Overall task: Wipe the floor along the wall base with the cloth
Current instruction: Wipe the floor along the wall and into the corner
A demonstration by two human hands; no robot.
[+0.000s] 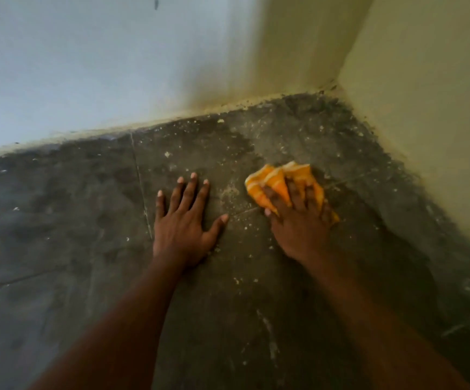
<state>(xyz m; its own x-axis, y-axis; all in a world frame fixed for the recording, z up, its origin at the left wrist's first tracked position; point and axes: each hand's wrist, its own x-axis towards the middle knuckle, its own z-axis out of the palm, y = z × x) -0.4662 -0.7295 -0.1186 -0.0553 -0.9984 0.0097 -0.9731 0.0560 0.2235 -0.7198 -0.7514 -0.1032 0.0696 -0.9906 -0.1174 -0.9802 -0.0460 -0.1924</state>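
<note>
Down in the corner of the room, the person leans over a dark, grimy floor (87, 220), both bare forearms reaching forward from the bottom of the view. The left hand (184, 220) lies flat on the floor with palm down, fingers straight and spread apart, thumb stretched out toward the right; it holds nothing. Just beside it, the right hand (298, 223) presses a bunched orange cloth (277, 178) with pale stripes against the floor, its fingers curled over and into the folds, so the grip is clamped on the cloth. The fabric pokes out ahead of the fingertips and a small edge of it shows past the outer side of the hand. The cloth sits on the floor a little way out from the corner, near but not touching either wall base. Pale crumbs and specks (229, 192) are scattered over the floor between the two hands and up toward the wall base. A thin joint line (141, 187) runs across the floor just left of the left hand. The back wall (87, 66) looks bluish-white, and the side wall (425, 108) on the right is cream; where they meet the floor, the base is dirty, with dark grit (306, 101) gathered thickest in the corner.
</note>
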